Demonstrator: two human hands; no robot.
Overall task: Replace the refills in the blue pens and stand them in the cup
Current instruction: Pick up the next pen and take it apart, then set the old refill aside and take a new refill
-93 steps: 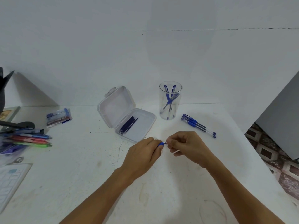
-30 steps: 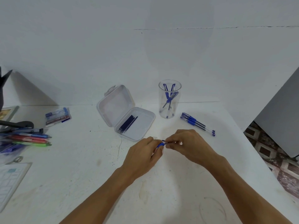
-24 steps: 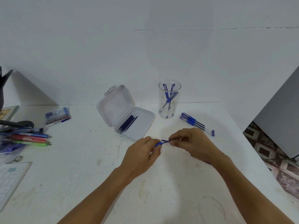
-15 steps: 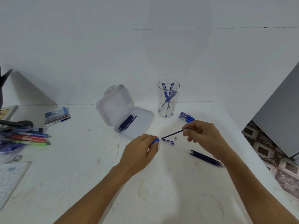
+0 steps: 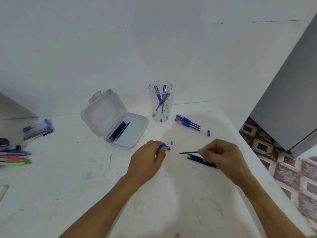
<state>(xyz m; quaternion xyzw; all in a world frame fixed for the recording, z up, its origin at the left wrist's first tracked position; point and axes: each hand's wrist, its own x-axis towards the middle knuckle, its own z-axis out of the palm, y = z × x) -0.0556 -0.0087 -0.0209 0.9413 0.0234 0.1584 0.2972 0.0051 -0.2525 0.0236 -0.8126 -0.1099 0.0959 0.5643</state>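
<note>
My left hand [image 5: 147,160] is closed around a blue pen barrel [image 5: 162,147], whose end sticks out past my fingers. My right hand [image 5: 221,157] pinches a thin dark refill [image 5: 187,153] just above a small pile of dark refills [image 5: 200,160] on the table. A tiny metal pen tip [image 5: 171,143] lies loose between my hands. The clear cup [image 5: 160,102] at the back holds a few blue pens. Three more blue pens [image 5: 192,125] lie right of the cup. An open clear case [image 5: 118,121] holds several fresh refills [image 5: 119,132].
Coloured pens [image 5: 15,158] and a packet of pens [image 5: 37,128] lie at the far left. The white table [image 5: 68,186] ends at the right, with tiled floor [image 5: 283,160] below and a grey cabinet [image 5: 291,100] beyond it.
My right hand has pulled the refill out of the pen and carried it right and down to the pile of refills. My left hand still holds the barrel. The metal tip now lies on the table.
</note>
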